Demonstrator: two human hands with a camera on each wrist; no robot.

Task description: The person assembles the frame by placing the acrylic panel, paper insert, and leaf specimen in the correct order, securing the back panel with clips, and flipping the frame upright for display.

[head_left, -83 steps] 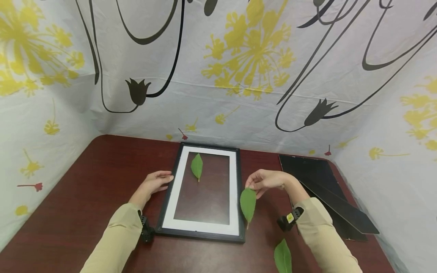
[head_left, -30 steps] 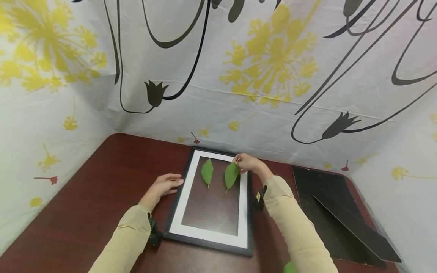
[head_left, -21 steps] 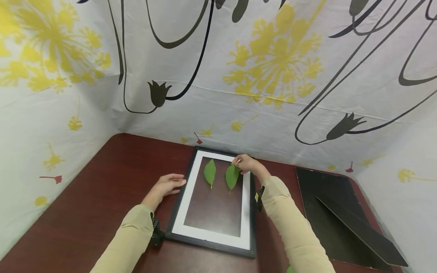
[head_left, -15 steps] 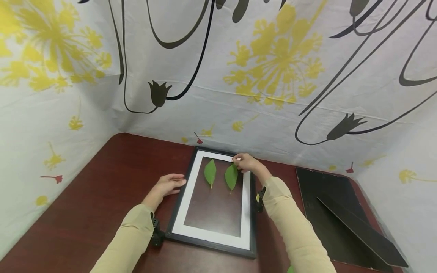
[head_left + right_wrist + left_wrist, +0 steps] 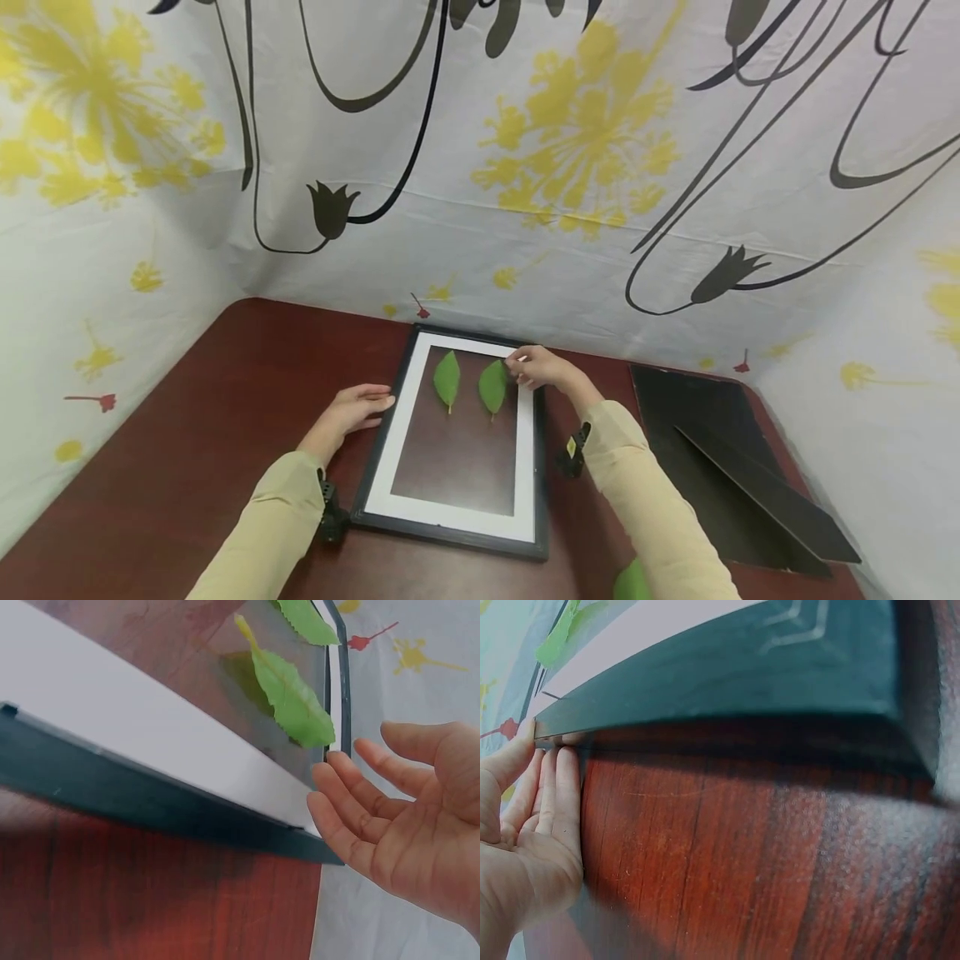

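A black picture frame (image 5: 542,500) with a white mat lies on the table. Two green leaves lie side by side in the upper part of its opening: a left leaf (image 5: 447,380) and a right leaf (image 5: 492,387). My right hand (image 5: 542,367) hovers at the frame's upper right corner, its loosely bent fingers (image 5: 352,802) and thumb apart and the right leaf (image 5: 292,705) just beyond the fingertips. With fairly straight fingers, my left hand (image 5: 351,413) touches the frame's left side; in the left wrist view its thumb sits above the other fingers (image 5: 551,795).
At the right lies a black backing board (image 5: 678,408) with a raised stand flap (image 5: 768,492). Another green leaf (image 5: 632,582) shows partly at the bottom, beside the right sleeve. A patterned sheet (image 5: 450,250) rises behind the reddish-brown table (image 5: 247,392).
My right hand has carried the right leaf from beside the frame into its opening and let go of it. The left hand stays at the frame's left side.
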